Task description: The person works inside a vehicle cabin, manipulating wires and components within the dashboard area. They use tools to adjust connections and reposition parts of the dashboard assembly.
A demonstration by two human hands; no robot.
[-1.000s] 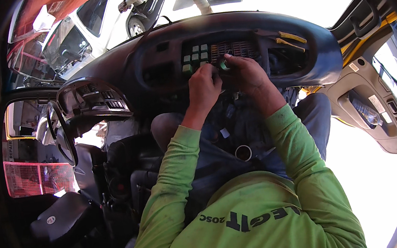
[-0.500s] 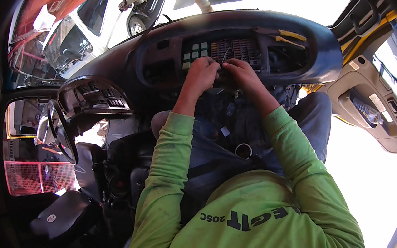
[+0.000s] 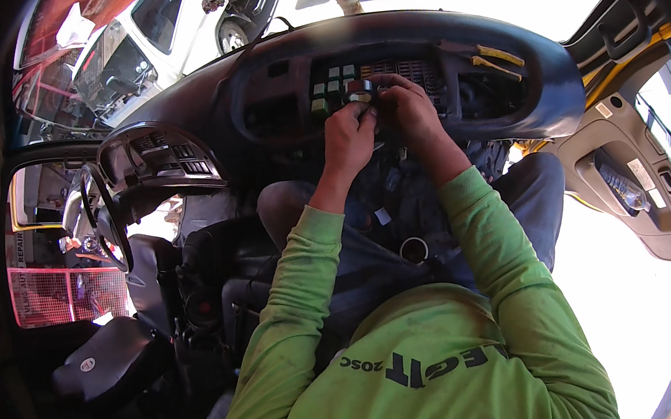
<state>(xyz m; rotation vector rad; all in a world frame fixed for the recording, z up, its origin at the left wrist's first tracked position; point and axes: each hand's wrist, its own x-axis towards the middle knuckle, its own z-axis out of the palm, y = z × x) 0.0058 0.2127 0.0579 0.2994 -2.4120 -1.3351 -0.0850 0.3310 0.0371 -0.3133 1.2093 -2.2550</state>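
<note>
Both my hands are raised at the dashboard's opened centre panel. My left hand (image 3: 350, 139) pinches a small dark round object (image 3: 359, 92) with a pale inner part, too small to identify. My right hand (image 3: 411, 113) is closed against the same object, its fingers curled at the object's right side. Just behind them are pale green relay blocks (image 3: 319, 106) and rows of small fuses (image 3: 407, 68), partly hidden by my fingers. A yellow-handled tool (image 3: 497, 58), apparently pliers, lies at the panel's upper right.
The instrument cluster (image 3: 156, 150) and steering wheel (image 3: 95, 216) are at the left, above a black seat (image 3: 107, 357). An open door (image 3: 632, 181) with a bottle (image 3: 622, 184) in its pocket is at the right. A round cup-like opening (image 3: 414, 250) shows between my legs. A white vehicle (image 3: 124, 64) stands outside.
My hands have shifted slightly around the small object, which now shows more clearly above my left fingertips. My right fingers have risen higher over it. The view has shifted slightly.
</note>
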